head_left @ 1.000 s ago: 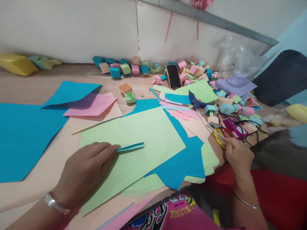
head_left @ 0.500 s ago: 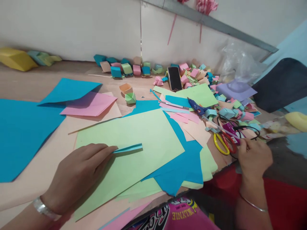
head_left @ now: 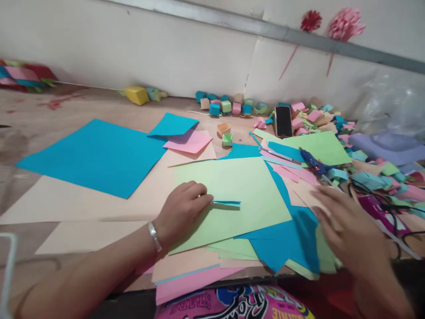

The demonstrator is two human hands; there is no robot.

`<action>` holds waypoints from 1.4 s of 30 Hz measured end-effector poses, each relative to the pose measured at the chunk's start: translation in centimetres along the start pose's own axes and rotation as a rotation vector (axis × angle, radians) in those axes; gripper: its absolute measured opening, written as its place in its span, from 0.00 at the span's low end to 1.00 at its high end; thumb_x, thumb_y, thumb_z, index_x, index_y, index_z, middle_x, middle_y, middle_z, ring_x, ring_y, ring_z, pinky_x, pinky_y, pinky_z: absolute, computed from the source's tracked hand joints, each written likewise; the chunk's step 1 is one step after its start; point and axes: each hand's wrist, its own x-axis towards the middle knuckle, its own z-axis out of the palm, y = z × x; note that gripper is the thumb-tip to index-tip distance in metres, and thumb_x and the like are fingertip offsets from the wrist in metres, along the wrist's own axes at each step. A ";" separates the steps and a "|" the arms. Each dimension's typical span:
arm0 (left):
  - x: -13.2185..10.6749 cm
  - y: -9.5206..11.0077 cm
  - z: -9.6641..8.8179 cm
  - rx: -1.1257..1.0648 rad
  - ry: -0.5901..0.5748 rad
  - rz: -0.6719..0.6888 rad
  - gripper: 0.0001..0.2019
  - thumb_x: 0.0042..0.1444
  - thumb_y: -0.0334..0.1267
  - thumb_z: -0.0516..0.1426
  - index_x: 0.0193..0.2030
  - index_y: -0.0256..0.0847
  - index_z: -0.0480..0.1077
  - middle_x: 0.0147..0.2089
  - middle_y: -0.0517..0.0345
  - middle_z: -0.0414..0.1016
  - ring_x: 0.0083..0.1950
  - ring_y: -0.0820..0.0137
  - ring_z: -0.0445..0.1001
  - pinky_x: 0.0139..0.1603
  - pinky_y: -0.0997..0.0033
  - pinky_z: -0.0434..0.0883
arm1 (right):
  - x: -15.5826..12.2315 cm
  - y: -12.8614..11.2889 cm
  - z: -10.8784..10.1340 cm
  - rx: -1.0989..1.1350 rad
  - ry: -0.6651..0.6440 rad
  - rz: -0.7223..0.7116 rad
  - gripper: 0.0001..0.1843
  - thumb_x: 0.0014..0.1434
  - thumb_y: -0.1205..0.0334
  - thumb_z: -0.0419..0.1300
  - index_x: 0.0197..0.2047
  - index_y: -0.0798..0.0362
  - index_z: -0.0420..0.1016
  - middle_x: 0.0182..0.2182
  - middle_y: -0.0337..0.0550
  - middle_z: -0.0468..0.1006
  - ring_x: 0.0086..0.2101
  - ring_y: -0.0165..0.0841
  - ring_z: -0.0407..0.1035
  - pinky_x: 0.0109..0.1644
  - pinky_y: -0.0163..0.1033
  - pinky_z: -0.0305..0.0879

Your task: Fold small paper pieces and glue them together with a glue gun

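Note:
My left hand [head_left: 186, 208] rests on a light green paper sheet [head_left: 252, 190]. Its thumb and fingers pinch one end of a narrow folded blue paper strip [head_left: 227, 203], whose free end points right. Over the right part of the paper pile is my right hand [head_left: 348, 230], slightly blurred, fingers stretched and apart, with nothing seen in it. Beneath and beside it lie a blue sheet [head_left: 292, 235] and peach paper pieces [head_left: 297, 195]. The scissors are not visible now; my right hand and forearm cover that area.
A blue glue gun [head_left: 312, 160], a phone [head_left: 283, 122] and many small folded paper pieces [head_left: 372, 179] lie at the right. A purple device [head_left: 381, 215] with black cable sits beyond my right hand. Large blue paper [head_left: 96, 155] lies left; paper boxes [head_left: 226, 106] line the wall.
The view has swung left. My right hand has come from beside the scissors inward over the papers, its fingers opening out. My left hand still pinches the blue strip.

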 end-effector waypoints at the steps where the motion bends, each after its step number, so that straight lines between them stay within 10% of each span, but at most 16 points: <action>1: -0.1 0.1 0.0 -0.033 -0.009 -0.015 0.11 0.64 0.35 0.52 0.37 0.38 0.76 0.32 0.53 0.73 0.33 0.67 0.67 0.33 0.67 0.64 | 1.6 -2.4 1.1 0.099 -0.090 -0.089 0.19 0.64 0.63 0.53 0.58 0.49 0.67 0.55 0.49 0.71 0.54 0.41 0.67 0.59 0.48 0.63; 7: -0.4 0.8 -0.1 -0.332 -0.120 -0.148 0.11 0.63 0.35 0.54 0.37 0.37 0.77 0.32 0.53 0.71 0.35 0.68 0.69 0.35 0.69 0.66 | 7.1 -10.9 6.7 0.305 -0.457 -0.334 0.17 0.58 0.65 0.59 0.51 0.58 0.74 0.42 0.55 0.79 0.43 0.41 0.73 0.45 0.44 0.69; 14: 0.5 0.0 -1.4 -0.625 -0.218 -0.415 0.06 0.56 0.34 0.60 0.32 0.41 0.79 0.30 0.57 0.73 0.34 0.71 0.71 0.35 0.72 0.67 | 9.0 -8.8 7.1 0.680 -0.767 0.066 0.12 0.60 0.60 0.57 0.28 0.54 0.78 0.18 0.36 0.75 0.20 0.26 0.64 0.27 0.32 0.58; 25: 1.3 -1.2 -2.4 -0.873 -0.429 -0.604 0.07 0.53 0.38 0.61 0.32 0.38 0.79 0.30 0.58 0.74 0.32 0.73 0.71 0.34 0.75 0.68 | 9.0 -7.9 6.6 0.805 -0.729 0.033 0.13 0.61 0.60 0.54 0.33 0.55 0.78 0.24 0.38 0.76 0.26 0.28 0.66 0.30 0.32 0.58; 34: 4.4 1.2 -2.9 -0.558 -0.640 -0.139 0.10 0.57 0.45 0.61 0.39 0.42 0.78 0.33 0.54 0.79 0.38 0.66 0.72 0.40 0.70 0.64 | 8.4 -8.7 5.6 0.820 -0.741 -0.109 0.11 0.60 0.66 0.54 0.31 0.55 0.76 0.24 0.36 0.75 0.25 0.25 0.64 0.29 0.31 0.55; 42: 5.9 0.6 -2.1 -0.538 -0.701 -0.298 0.12 0.56 0.35 0.57 0.22 0.38 0.73 0.22 0.60 0.74 0.25 0.74 0.68 0.30 0.75 0.60 | 9.2 -6.8 6.1 0.721 -0.704 -0.131 0.11 0.61 0.63 0.54 0.31 0.55 0.76 0.24 0.37 0.75 0.25 0.26 0.64 0.30 0.31 0.55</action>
